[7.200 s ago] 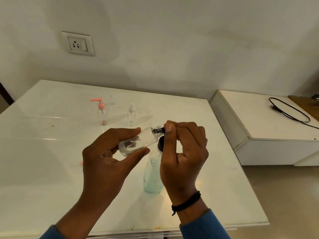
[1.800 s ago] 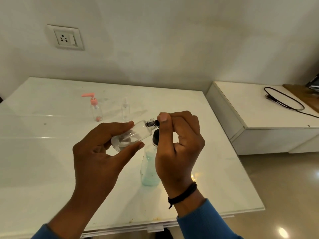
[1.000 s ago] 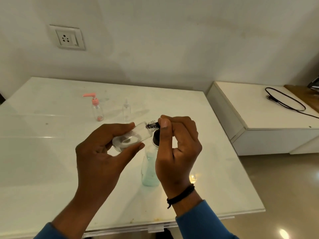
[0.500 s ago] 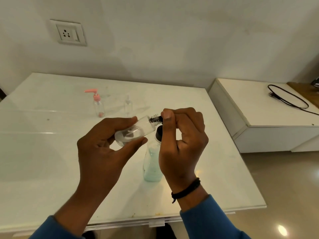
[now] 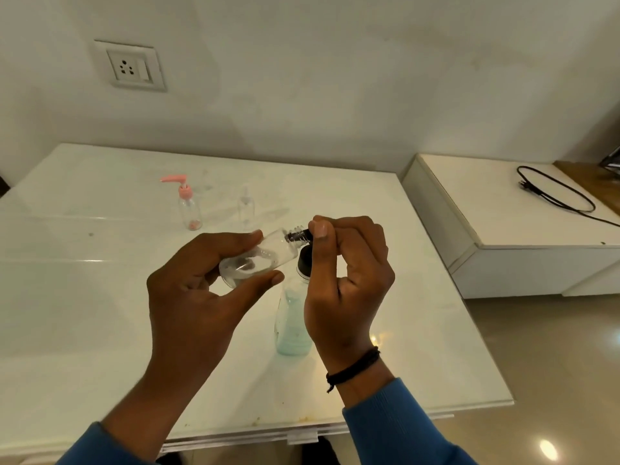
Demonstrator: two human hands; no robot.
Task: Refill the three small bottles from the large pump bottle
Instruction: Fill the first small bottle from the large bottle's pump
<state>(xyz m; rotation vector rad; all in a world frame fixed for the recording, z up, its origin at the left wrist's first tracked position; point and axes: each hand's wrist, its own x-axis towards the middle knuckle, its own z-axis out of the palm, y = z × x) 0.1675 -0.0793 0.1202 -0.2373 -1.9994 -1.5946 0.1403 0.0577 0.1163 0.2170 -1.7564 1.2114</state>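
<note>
1. A small bottle with a pink pump [image 5: 188, 204] stood upright at the far left-centre of the white table [image 5: 84, 297].
2. A small clear bottle [image 5: 246, 209] stood upright just to its right, apart from it.
3. The left hand [image 5: 198, 297] gripped a clear small bottle [image 5: 260, 261] between curled fingers and thumb, tilted with its neck pointing up and right, above the table.
4. The right hand [image 5: 345, 283], with a black band [image 5: 352, 367] on its wrist, pinched the dark fitting [image 5: 298, 234] at that bottle's neck between thumb and curled fingers.
5. The large bottle [image 5: 293, 320], holding pale blue liquid, stood upright on the table beneath the hands, partly hidden by the right hand.
6. A black cable [image 5: 553, 196] lay on the low white unit [image 5: 520, 236] at right.
</note>
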